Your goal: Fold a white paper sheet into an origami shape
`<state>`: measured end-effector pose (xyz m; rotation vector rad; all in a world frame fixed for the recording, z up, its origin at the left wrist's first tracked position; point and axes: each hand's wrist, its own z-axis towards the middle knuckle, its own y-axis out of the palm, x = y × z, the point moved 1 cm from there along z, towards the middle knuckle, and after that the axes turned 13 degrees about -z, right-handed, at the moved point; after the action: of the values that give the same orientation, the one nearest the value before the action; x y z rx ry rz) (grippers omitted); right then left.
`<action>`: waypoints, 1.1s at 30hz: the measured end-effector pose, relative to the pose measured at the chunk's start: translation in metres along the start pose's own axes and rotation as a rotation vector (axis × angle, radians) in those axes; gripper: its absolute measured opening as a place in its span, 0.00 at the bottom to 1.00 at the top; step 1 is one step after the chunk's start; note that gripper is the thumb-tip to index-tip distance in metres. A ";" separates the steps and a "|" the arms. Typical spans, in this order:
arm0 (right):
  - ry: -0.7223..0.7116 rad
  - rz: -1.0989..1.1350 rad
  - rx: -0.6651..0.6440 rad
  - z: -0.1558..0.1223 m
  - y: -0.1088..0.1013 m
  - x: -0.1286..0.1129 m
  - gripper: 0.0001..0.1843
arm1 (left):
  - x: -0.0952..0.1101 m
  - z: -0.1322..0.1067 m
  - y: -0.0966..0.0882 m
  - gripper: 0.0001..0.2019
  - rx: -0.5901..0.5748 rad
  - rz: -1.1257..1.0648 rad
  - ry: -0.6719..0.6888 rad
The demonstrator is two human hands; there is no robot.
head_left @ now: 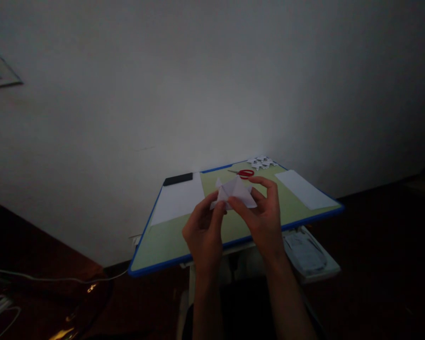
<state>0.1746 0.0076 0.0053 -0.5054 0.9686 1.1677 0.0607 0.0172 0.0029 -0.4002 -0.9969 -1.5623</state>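
Observation:
A piece of folded white paper (236,190) with creases and pointed corners is held up above the table. My left hand (206,226) pinches its left end between thumb and fingers. At its right side, my right hand (264,217) grips it too, the thumb pressed on the near face and the index finger curled over the top. Just behind the paper lie red-handled scissors (246,173), partly covered by the paper and my right hand. The paper's far side is hidden from me.
The green table (163,245) has a blue edge. White sheets (177,200) lie at left under a dark flat object (178,179); another white paper stack (302,189) is at right. Folded paper pieces (261,162) sit at the back. Below hangs an open drawer (310,255). A wall stands behind.

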 end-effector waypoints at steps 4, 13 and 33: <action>-0.139 -0.080 -0.027 0.000 -0.009 0.006 0.27 | 0.002 0.001 0.001 0.11 0.068 0.000 0.020; -0.266 -0.233 -0.098 0.007 -0.031 0.013 0.05 | 0.006 -0.003 0.005 0.08 0.077 0.030 0.096; -0.154 -0.075 0.054 0.001 -0.027 0.011 0.10 | 0.001 -0.002 0.004 0.08 0.140 -0.061 0.078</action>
<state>0.2009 0.0045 -0.0067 -0.3992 0.8393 1.0939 0.0647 0.0153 0.0039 -0.2113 -1.0590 -1.5400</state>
